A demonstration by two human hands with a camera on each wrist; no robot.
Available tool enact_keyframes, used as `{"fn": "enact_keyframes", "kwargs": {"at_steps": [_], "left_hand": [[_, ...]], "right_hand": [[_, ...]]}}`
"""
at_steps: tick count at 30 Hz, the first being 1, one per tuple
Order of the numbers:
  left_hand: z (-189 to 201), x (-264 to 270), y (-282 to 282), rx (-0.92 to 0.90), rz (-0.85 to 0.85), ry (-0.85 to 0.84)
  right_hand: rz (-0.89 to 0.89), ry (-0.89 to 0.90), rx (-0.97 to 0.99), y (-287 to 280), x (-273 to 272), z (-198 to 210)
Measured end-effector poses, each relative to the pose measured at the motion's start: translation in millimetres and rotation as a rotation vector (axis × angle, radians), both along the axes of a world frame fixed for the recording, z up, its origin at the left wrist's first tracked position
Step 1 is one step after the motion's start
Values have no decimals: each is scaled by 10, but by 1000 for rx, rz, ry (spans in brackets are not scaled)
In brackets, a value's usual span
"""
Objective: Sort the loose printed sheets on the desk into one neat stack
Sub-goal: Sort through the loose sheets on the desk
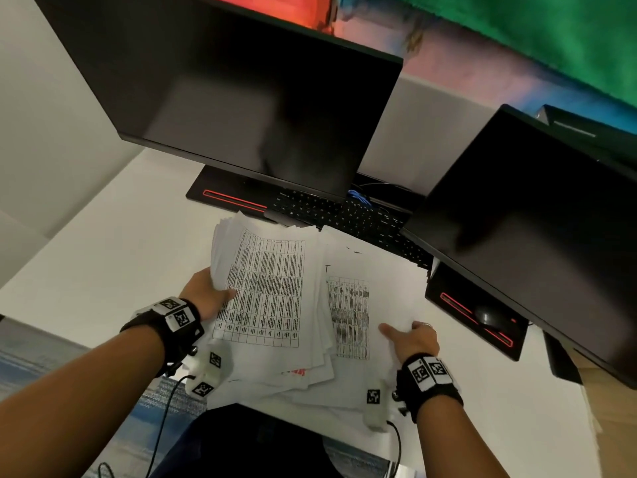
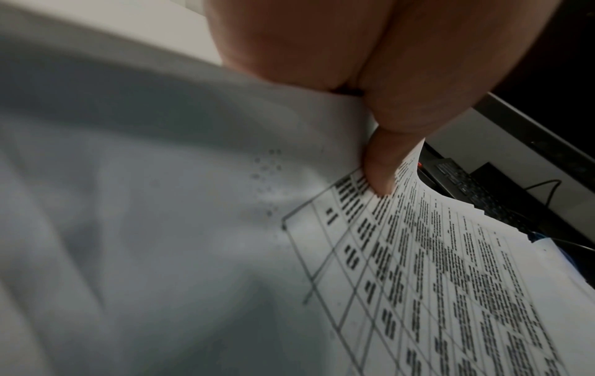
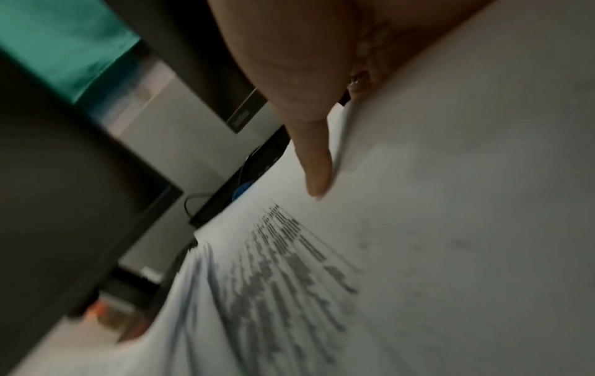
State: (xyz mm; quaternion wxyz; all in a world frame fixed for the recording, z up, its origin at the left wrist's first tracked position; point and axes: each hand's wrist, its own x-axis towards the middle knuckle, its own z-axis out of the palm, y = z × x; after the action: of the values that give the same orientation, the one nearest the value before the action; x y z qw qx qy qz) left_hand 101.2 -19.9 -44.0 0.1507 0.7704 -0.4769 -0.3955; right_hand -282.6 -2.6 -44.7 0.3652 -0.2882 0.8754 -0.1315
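Here the left hand point(image 1: 206, 298) has its grip clamped on the left edge of a thick bundle point(image 1: 265, 288) of printed sheets, thumb on top and fingers beneath, as the left wrist view shows. The bundle is lifted and bowed, its far corners fanned out toward the keyboard point(image 1: 344, 215) beyond the grip. That fan is the weak point: held by one edge only, the lower sheets could slide out and spill back onto the tabletop point(image 1: 103, 253), or poke under the left monitor point(image 1: 241, 98).

To the right of that grip, more sheets point(image 1: 348, 315) lie loose and skewed, overlapping one another and hanging toward the near edge of the tabletop. A careless sweep could push them off.

Further right, the right hand point(image 1: 412, 338) is clamped on the edge of the loose sheets, thumb on top; its fingers look tucked under the paper, though that wrist view is blurred. Pulling from there may crease the top sheet, or drag only part of the pile. Beyond this grip sits a mouse point(image 1: 489, 317) under the right monitor point(image 1: 534, 219).
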Motion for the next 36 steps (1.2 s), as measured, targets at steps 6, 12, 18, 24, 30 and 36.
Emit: {"fn": "enact_keyframes", "kwargs": {"at_steps": [6, 12, 18, 24, 30, 36], "left_hand": [[20, -22, 8, 11, 8, 7], [29, -18, 13, 22, 24, 18], [13, -12, 16, 36, 22, 33], [162, -71, 57, 35, 48, 58], [300, -11, 5, 147, 250, 299], [-62, 143, 27, 160, 336, 420]], "right_hand": [[-24, -124, -92, 48, 82, 53], [168, -6, -381, -46, 266, 877], [330, 133, -765, -150, 213, 2027], [200, -256, -862, -228, 213, 2159], [133, -439, -446, -468, 650, 806], [380, -144, -85, -440, 805, -57]]}}
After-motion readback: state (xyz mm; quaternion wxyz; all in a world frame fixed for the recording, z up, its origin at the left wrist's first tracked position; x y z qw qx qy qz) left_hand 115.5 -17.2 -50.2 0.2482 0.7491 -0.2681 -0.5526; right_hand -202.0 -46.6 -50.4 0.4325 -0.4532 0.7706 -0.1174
